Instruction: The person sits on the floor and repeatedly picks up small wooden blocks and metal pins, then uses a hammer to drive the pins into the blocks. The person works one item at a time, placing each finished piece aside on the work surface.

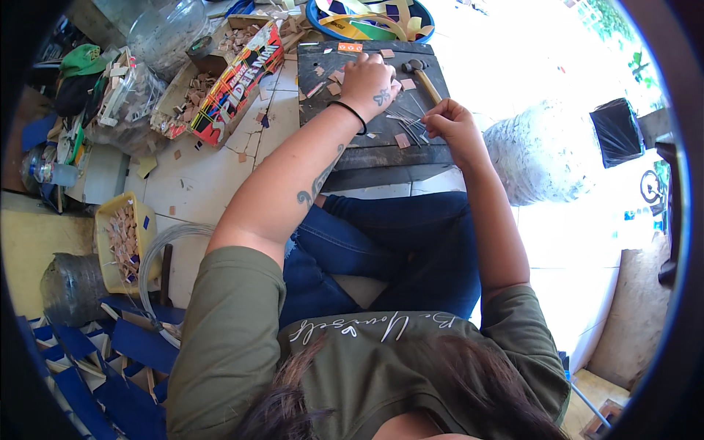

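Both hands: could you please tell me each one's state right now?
Left hand: curled over the dark board; whether holding anything cannot be told.
Right hand: curled beside the thin rods; holding cannot be told.

matt scuffed board (421, 56), wooden hammer handle (427, 86), thin metal wires (416, 132), glossy printed box (238, 89)
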